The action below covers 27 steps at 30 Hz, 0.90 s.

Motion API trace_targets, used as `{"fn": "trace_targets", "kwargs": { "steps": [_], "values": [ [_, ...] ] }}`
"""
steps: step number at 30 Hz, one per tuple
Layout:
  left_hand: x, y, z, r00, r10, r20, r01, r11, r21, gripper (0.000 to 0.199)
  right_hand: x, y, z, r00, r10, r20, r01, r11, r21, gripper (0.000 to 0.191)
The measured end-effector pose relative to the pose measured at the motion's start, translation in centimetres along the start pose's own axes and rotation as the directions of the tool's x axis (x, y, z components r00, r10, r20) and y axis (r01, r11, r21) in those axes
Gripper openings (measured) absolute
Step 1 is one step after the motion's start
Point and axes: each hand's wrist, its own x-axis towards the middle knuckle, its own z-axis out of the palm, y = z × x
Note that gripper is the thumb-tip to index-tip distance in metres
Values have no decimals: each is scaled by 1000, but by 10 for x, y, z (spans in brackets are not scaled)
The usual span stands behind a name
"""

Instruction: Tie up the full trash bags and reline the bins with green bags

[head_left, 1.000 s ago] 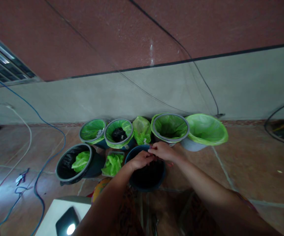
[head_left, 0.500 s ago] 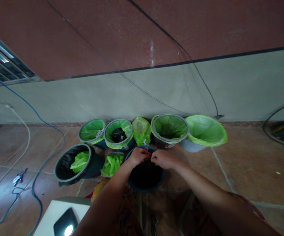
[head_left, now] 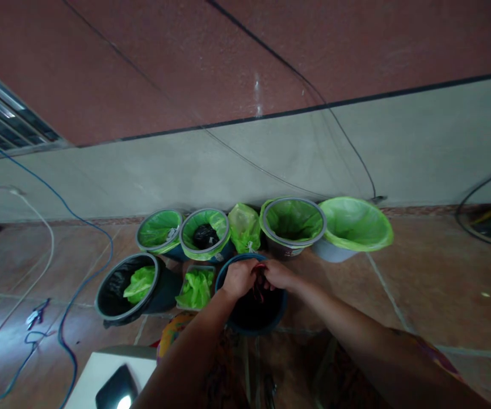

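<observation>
A dark blue bin with a black inside stands on the floor straight in front of me. Over its far part, my left hand and my right hand meet with fingers closed. Between them is a thin red string, with a loop of it hanging down into the bin. Whether the string is joined to something dark inside cannot be made out. Just beyond the hands sits a tied green bag. Left of the bin is a small clear container holding a crumpled green bag.
Green-lined bins line the wall, including a white one at right. A grey-rimmed bin leans at left. A blue cable crosses the floor. A phone lies on a white surface.
Both hands have dipped slightly and closed together over the bin. More of the red string shows, now hanging in a loop below the fingers. The view has shifted slightly.
</observation>
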Motion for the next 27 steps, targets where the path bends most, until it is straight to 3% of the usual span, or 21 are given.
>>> {"fn": "trace_targets", "kwargs": {
  "steps": [6, 10, 13, 15, 19, 22, 27],
  "values": [
    [-3, 6, 5, 1000, -22, 6, 21, 991, 136, 19, -1, 4, 8, 1000, 22, -3, -21, 987, 161, 29],
    [-3, 5, 7, 999, -32, -10, 33, 985, 168, 18, 0, 3, 5, 999, 46, 5, -46, 985, 165, 31],
    [-3, 5, 6, 999, -44, -18, 46, 985, 168, 21, 0, 2, 0, 998, 40, -49, -40, 999, 6, 31],
    [-3, 6, 5, 998, -66, -22, 69, 984, 166, 23, -1, 0, -2, 990, -48, -135, 19, 978, -207, 29],
    [-3, 6, 5, 995, -94, -15, 96, 983, 155, 24, -4, -3, -8, 930, -275, -242, 72, 785, -616, 23],
    [-2, 7, 6, 994, -109, -15, 110, 982, 155, 24, -6, -5, -12, 932, -293, -211, 62, 705, -706, 21],
    [-1, 10, 7, 990, -139, -36, 143, 975, 170, 25, -7, -8, -17, 917, -336, -215, 111, 733, -671, 20]
  ]
}}
